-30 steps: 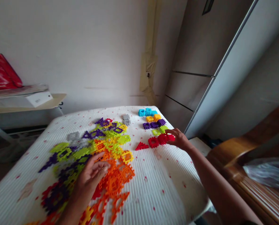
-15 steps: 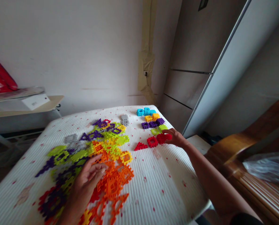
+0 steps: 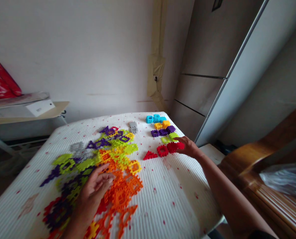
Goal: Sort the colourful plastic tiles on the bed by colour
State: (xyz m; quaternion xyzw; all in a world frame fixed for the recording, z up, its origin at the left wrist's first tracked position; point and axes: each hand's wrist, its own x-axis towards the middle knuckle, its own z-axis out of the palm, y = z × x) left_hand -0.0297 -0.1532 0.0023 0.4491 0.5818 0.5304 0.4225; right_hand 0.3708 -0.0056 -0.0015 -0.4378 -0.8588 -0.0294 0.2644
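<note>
At the right side of the cloth-covered surface, my right hand (image 3: pixel 188 146) has its fingers around the end of a row of red interlocking building pieces (image 3: pixel 172 147). The piece in its grasp is partly covered by the fingers. Left of it in that row lie a square red piece (image 3: pixel 162 150) and a triangular red piece (image 3: pixel 150 155). My left hand (image 3: pixel 97 186) hovers over or rests on a mixed pile of pieces, half curled with thumb and fingers apart and nothing visible between them. Orange pieces (image 3: pixel 120 196) lie beside its fingertips.
Beyond the red row sit lime pieces (image 3: pixel 173 136), purple pieces (image 3: pixel 163 132), yellow pieces (image 3: pixel 166 124) and blue pieces (image 3: pixel 156 118). A grey stack (image 3: pixel 132 127) stands near the back. A wooden chair (image 3: pixel 257 149) is at right, a side table (image 3: pixel 59 109) at left.
The view has shifted slightly, so everything sits a little farther right. Both hands keep nearly the same places, the right one still at the red row.
</note>
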